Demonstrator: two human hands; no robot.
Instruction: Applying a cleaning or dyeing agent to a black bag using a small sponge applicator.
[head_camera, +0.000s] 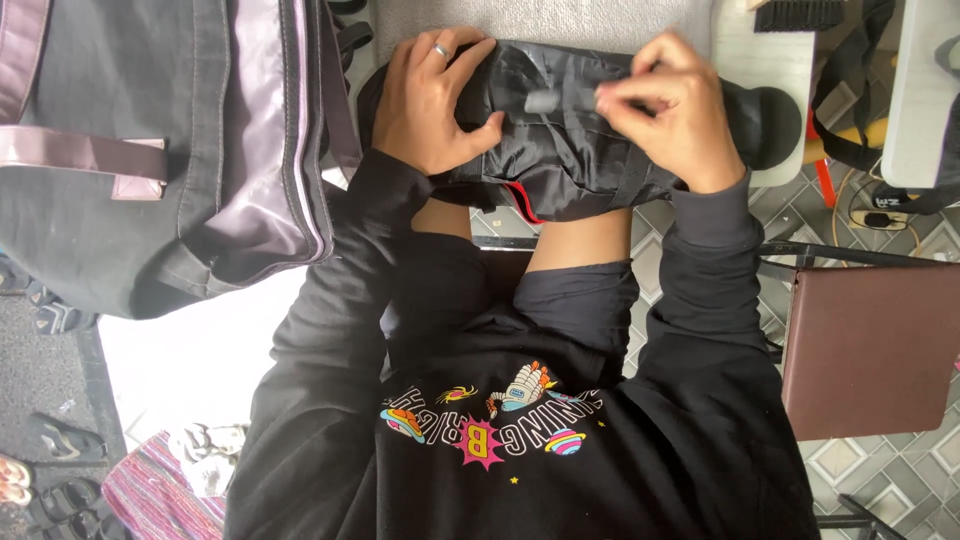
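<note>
A black fabric bundle (560, 150) with a thin red edge lies across my lap against a white table's edge. My left hand (430, 100), with a ring on one finger, presses flat on the bundle's left end, thumb tucked into a fold. My right hand (670, 110) is closed on the bundle's right part, its fingertips pinching a small grey tab (545, 100) on the fabric. My black sleeves and printed black sweatshirt (500, 430) fill the lower frame.
A large dark grey bag with mauve straps (170, 150) lies at the left. A brown chair seat (870, 345) stands on the tiled floor at the right. Sandals (60, 430) and a striped cloth (160, 495) lie bottom left. A black brush (798, 14) rests on the white table (770, 60).
</note>
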